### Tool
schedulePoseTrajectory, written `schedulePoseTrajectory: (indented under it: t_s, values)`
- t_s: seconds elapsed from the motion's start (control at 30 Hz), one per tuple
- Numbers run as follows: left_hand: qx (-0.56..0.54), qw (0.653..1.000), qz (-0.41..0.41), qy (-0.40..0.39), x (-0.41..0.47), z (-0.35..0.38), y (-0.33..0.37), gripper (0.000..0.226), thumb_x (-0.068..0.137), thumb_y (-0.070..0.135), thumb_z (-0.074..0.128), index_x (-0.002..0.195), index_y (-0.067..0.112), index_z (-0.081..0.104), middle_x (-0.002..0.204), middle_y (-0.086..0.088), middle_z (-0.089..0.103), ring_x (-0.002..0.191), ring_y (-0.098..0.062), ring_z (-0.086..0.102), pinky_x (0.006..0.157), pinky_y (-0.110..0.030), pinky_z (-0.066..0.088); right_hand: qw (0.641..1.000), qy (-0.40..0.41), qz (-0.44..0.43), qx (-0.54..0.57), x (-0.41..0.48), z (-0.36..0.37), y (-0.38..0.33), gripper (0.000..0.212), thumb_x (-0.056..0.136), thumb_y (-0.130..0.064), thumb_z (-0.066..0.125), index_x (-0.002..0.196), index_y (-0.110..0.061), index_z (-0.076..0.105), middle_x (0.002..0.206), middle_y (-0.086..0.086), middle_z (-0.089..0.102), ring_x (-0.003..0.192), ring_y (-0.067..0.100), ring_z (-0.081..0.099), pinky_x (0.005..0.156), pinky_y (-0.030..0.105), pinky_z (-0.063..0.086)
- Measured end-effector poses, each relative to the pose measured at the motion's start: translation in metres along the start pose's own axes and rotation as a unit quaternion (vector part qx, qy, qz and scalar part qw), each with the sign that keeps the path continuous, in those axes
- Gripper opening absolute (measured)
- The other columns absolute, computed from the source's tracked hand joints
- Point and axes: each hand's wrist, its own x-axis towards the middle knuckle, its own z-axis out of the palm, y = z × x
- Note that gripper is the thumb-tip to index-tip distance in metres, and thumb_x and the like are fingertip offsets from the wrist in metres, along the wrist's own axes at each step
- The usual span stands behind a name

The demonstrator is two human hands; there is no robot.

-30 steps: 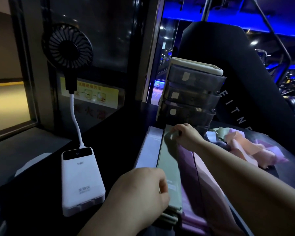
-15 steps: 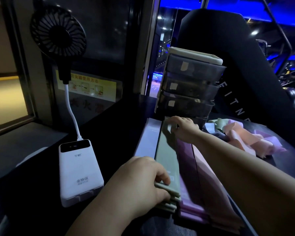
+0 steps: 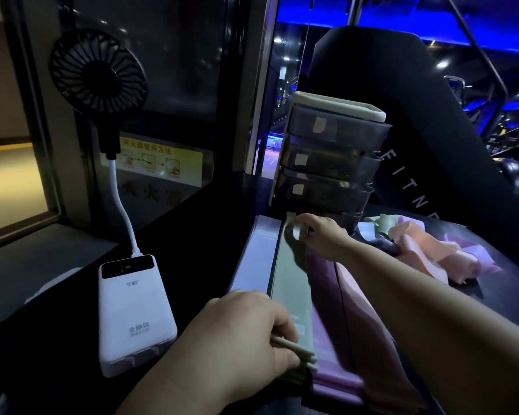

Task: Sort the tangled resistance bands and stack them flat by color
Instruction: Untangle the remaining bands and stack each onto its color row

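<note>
Pale green band stack [image 3: 291, 283] lies flat, edges layered, between lilac and purple.

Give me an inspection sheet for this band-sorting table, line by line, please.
Surface: dark table, dimly lit.
Job's things: pale-blue stack, green stack, purple stack, pink stack side by side; tangled pile right.
Clutter: power bank, drawer unit.
Hands: left hand grips green stack's near end; right hand pinches its far end.
Cables: white neck joins fan to power bank.
Surroundings: yellow sticker, black pad, blue lights.
</note>
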Motion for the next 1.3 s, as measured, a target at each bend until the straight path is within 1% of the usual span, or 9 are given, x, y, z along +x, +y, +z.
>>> schedulePoseTrajectory:
  t_s: [0.13, 0.27, 0.57, 0.67, 0.87, 1.0, 1.07, 1.13, 1.3]
  values:
    - [-0.026, 0.999, -0.029, -0.038, 0.0, -0.001, 0.0, 0.037, 0.07, 0.067, 0.066, 0.099, 0.044, 0.064, 0.097, 0.021, 0.057, 0.093, 0.006, 0.052, 0.086, -0.019, 0.047, 1.0, 0.026, -0.01, -0.004, -0.004, 0.001, 0.0, 0.046, 0.089, -0.027, 0.057, 0.133, -0.04, 0.05, 0.142, -0.007, 0.049, 0.135, 0.024, 0.037, 0.101, 0.044, 0.037]
    - [-0.048, 0.995, -0.08, -0.022, 0.002, 0.004, 0.004, 0.043, 0.085, 0.067, 0.048, 0.091, 0.029, 0.066, 0.093, 0.01, 0.064, 0.086, -0.006, 0.06, 0.084, -0.036, 0.053, 0.999, 0.044, -0.027, -0.01, -0.014, -0.003, 0.002, 0.046, 0.089, -0.049, 0.059, 0.134, -0.042, 0.048, 0.143, -0.011, 0.046, 0.137, 0.023, 0.033, 0.101, 0.045, 0.033]
    - [0.022, 0.994, -0.089, 0.052, 0.004, 0.01, 0.024, 0.023, 0.086, 0.055, 0.058, 0.087, 0.033, 0.062, 0.081, 0.014, 0.06, 0.083, -0.006, 0.056, 0.069, -0.025, 0.04, 0.994, 0.077, -0.066, -0.036, -0.049, -0.02, 0.031, 0.044, 0.088, -0.054, 0.057, 0.13, -0.039, 0.052, 0.14, -0.01, 0.048, 0.134, 0.022, 0.038, 0.102, 0.044, 0.036]
    - [0.037, 0.992, -0.075, 0.089, 0.003, 0.014, 0.035, 0.022, 0.087, 0.053, 0.059, 0.088, 0.031, 0.062, 0.085, 0.015, 0.061, 0.087, -0.006, 0.054, 0.073, -0.025, 0.038, 0.992, 0.102, -0.044, -0.053, -0.073, -0.029, 0.054, 0.045, 0.09, -0.049, 0.059, 0.132, -0.035, 0.053, 0.14, -0.007, 0.048, 0.134, 0.021, 0.036, 0.102, 0.042, 0.032]
    - [0.021, 0.992, -0.072, 0.099, 0.016, 0.03, 0.067, 0.018, 0.089, 0.05, 0.058, 0.085, 0.032, 0.059, 0.095, 0.013, 0.064, 0.097, -0.012, 0.053, 0.078, -0.027, 0.04, 0.976, 0.215, -0.007, -0.013, -0.126, -0.042, 0.123, 0.028, 0.086, -0.037, 0.071, 0.109, -0.023, 0.07, 0.118, 0.007, 0.064, 0.12, 0.033, 0.05, 0.097, 0.04, 0.035]
    - [0.017, 0.994, -0.057, 0.091, 0.035, 0.047, 0.096, 0.015, 0.089, 0.047, 0.059, 0.084, 0.032, 0.058, 0.096, 0.011, 0.065, 0.099, -0.015, 0.053, 0.079, -0.027, 0.041, 0.976, 0.203, 0.079, 0.026, -0.147, -0.057, 0.167, 0.04, 0.082, -0.053, 0.061, 0.107, -0.023, 0.07, 0.12, 0.008, 0.064, 0.117, 0.033, 0.051, 0.096, 0.044, 0.04]
    - [-0.003, 0.996, -0.055, 0.072, 0.049, 0.059, 0.114, 0.014, 0.087, 0.045, 0.061, 0.084, 0.031, 0.06, 0.095, 0.008, 0.066, 0.097, -0.017, 0.056, 0.076, -0.027, 0.043, 0.969, 0.219, 0.103, 0.055, -0.155, -0.062, 0.181, 0.031, 0.083, -0.042, 0.066, 0.105, -0.021, 0.072, 0.114, 0.008, 0.068, 0.107, 0.03, 0.058, 0.089, 0.037, 0.043]
    - [-0.025, 0.997, -0.052, 0.056, 0.065, 0.07, 0.134, 0.014, 0.087, 0.043, 0.061, 0.089, 0.029, 0.061, 0.098, 0.006, 0.067, 0.099, -0.02, 0.058, 0.079, -0.029, 0.048, 0.96, 0.235, 0.122, 0.093, -0.163, -0.06, 0.194, 0.022, 0.083, -0.027, 0.072, 0.102, -0.017, 0.073, 0.106, 0.008, 0.072, 0.1, 0.028, 0.063, 0.083, 0.031, 0.043]
    - [-0.02, 0.997, -0.056, 0.057, 0.123, 0.108, 0.191, 0.035, 0.092, 0.036, 0.052, 0.122, 0.018, 0.055, 0.121, -0.007, 0.06, 0.116, -0.031, 0.053, 0.09, -0.035, 0.045, 0.938, 0.228, 0.167, 0.202, -0.17, -0.058, 0.214, 0.024, 0.083, -0.025, 0.074, 0.105, -0.017, 0.069, 0.1, 0.001, 0.069, 0.099, 0.023, 0.063, 0.088, 0.034, 0.048]
